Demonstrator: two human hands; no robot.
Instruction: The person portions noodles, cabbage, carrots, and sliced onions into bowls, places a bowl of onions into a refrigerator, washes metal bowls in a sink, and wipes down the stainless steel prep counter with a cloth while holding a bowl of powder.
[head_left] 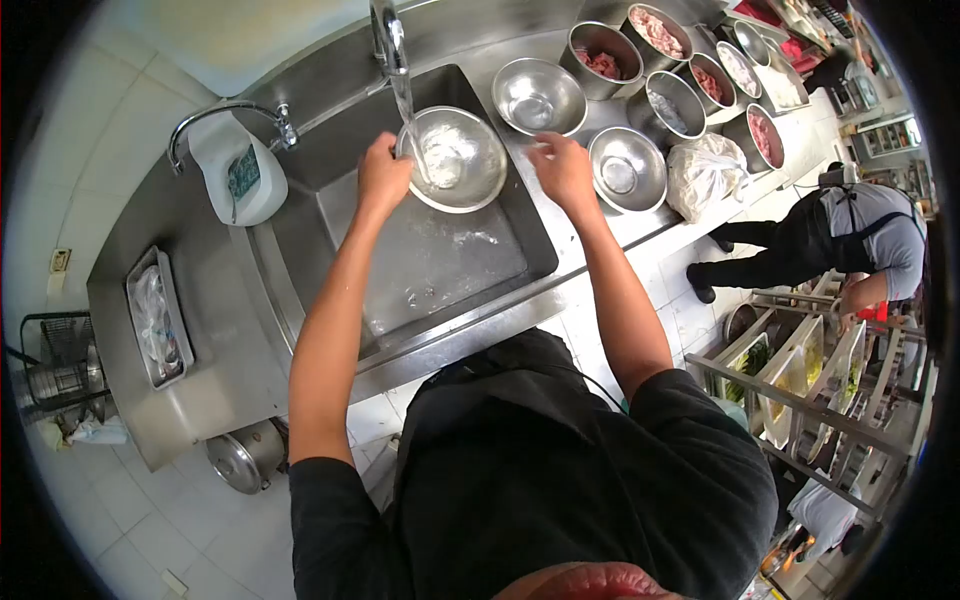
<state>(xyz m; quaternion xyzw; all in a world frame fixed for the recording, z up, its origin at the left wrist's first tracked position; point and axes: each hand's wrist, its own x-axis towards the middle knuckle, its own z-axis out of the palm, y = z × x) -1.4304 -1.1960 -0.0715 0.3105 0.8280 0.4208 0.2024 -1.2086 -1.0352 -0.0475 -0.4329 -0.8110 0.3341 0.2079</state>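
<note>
Water runs from the tap [393,60] into a round metal bowl [470,165] above the sink basin [440,270]. My left hand [384,175] grips the left rim of this bowl, its fingers closed on it. To the right, my right hand [562,168] is off the bowl, over the sink's right edge, with slightly blurred fingers bent and apart; nothing shows in it. Two more metal bowls stand on the counter near it, one behind [540,97] and one to its right [627,170].
Metal pots of meat [603,60] and a plastic bag [703,175] stand at the right. A second faucet [284,127], a white container [262,190] and a tray [160,318] lie left. A person [870,230] bends by a rack [800,400].
</note>
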